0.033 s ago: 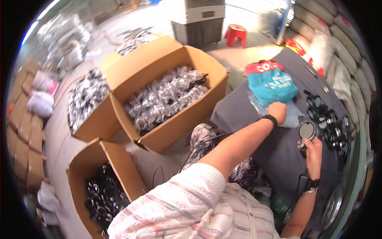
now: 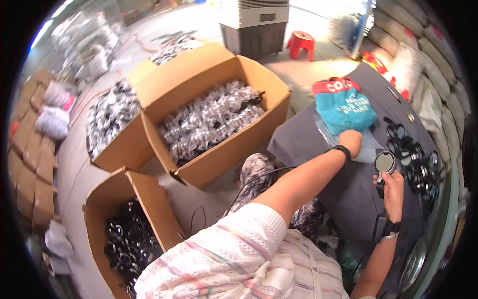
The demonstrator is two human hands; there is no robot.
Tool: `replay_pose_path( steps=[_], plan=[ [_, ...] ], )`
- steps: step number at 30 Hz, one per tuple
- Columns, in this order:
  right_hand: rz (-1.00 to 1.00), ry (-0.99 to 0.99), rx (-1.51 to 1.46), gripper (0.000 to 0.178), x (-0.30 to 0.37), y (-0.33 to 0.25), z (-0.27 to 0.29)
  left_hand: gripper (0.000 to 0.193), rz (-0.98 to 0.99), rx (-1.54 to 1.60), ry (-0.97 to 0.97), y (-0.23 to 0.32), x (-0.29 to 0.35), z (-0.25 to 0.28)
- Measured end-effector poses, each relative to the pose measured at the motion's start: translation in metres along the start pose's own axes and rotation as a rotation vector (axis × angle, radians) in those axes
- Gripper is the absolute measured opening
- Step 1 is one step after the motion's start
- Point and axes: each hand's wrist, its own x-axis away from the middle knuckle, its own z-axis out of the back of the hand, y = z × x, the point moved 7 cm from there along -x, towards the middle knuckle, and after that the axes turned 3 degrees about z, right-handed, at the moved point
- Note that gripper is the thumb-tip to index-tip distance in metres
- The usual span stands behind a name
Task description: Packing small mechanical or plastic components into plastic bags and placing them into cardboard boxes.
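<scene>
While right hand [image 2: 392, 188] pinches round, mirror-glossy, dark-rimmed disc [image 2: 385, 161]; left hand [image 2: 351, 142] curls at clear plastic film [image 2: 368, 151], cannot tell if pinching; poses nearly unchanged since earlier.

Pale floor [image 2: 72, 212] at left, fierce white glare [image 2: 309, 15] along top edge. Boxy louvred unit [image 2: 253, 30] top centre, red stool [image 2: 301, 46] near it. Plump sacks [image 2: 433, 62] piled upper right; brown cartons [image 2: 30, 164] stacked far left.

Washed-out far floor [image 2: 203, 24], curved edges, slight blur
</scene>
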Motion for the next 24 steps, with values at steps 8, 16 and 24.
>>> replay_pose_path(
  steps=[8,16,24],
  plan=[
    [-0.070,-0.213,-0.028,0.010,-0.063,0.045,-0.028,0.017,-0.052,0.025,0.090,-0.015,-0.003,0.002],
    [-0.059,-0.041,-0.163,0.012,-0.052,0.048,-0.020,0.015,-0.151,0.347,0.155,-0.018,0.008,0.052],
    [0.317,-0.042,-0.765,0.033,0.045,0.015,-0.043,0.034,-0.117,0.477,-0.049,0.019,0.043,0.074]
  ],
)
